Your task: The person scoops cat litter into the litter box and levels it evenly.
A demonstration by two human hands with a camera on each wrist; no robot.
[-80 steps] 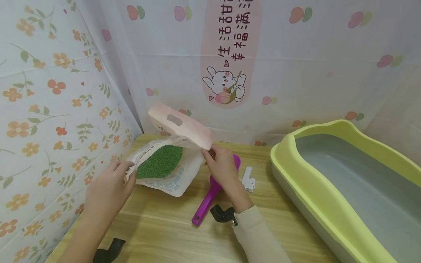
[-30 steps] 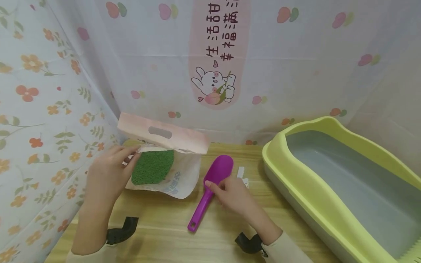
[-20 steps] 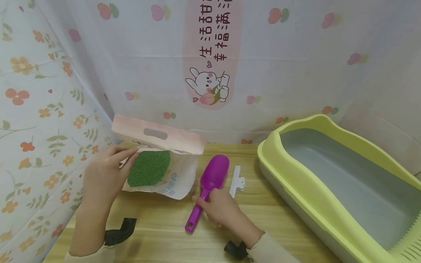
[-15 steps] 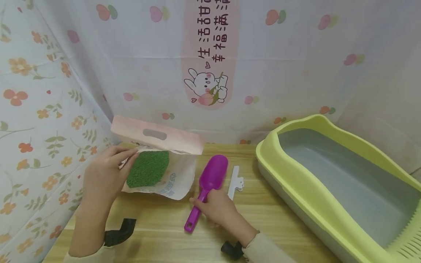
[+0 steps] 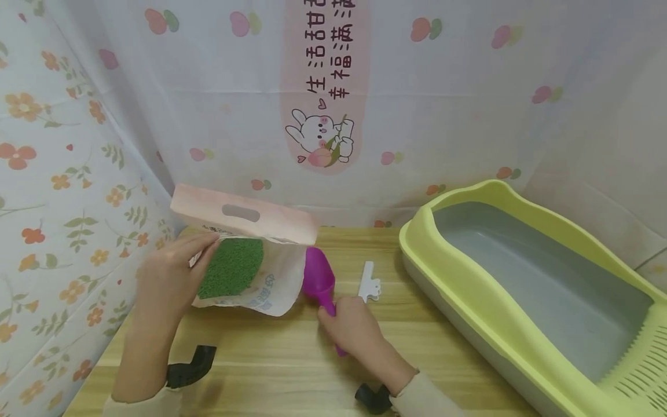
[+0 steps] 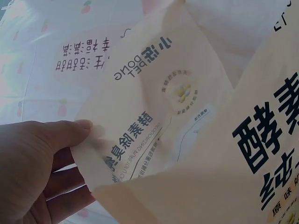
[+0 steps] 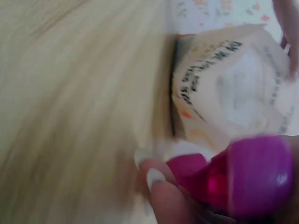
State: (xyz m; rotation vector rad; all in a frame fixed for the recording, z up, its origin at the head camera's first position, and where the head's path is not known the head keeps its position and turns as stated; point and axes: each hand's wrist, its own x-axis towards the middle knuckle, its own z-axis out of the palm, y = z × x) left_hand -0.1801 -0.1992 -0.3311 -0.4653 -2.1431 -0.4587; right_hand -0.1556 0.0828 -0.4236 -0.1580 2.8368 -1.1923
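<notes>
My left hand (image 5: pixel 167 284) pinches the left edge of an open paper bag of cat litter (image 5: pixel 286 278), which has a pale pink handle flap folded over at the back. Green pellets (image 5: pixel 231 269) show inside the bag. In the left wrist view the thumb of my left hand (image 6: pixel 32 163) lies on one side of the bag wall (image 6: pixel 196 163), with fingers behind it. Just right of the bag, my right hand (image 5: pixel 356 327) grips a purple scoop (image 5: pixel 319 275) by its handle. The scoop's head points at the bag's right edge. The right wrist view of the scoop (image 7: pixel 259 175) is blurred.
A large litter box with a yellow-green rim (image 5: pixel 464 289) and grey inside stands on the right. A white clip (image 5: pixel 369 284) lies on the wooden table (image 5: pixel 281 365) between scoop and box. Patterned cloth hangs behind and on the left.
My right hand let go of the bag, took the purple scoop by its handle and swung its head left towards the bag. My left hand keeps the bag's edge. The camera view has shifted right.
</notes>
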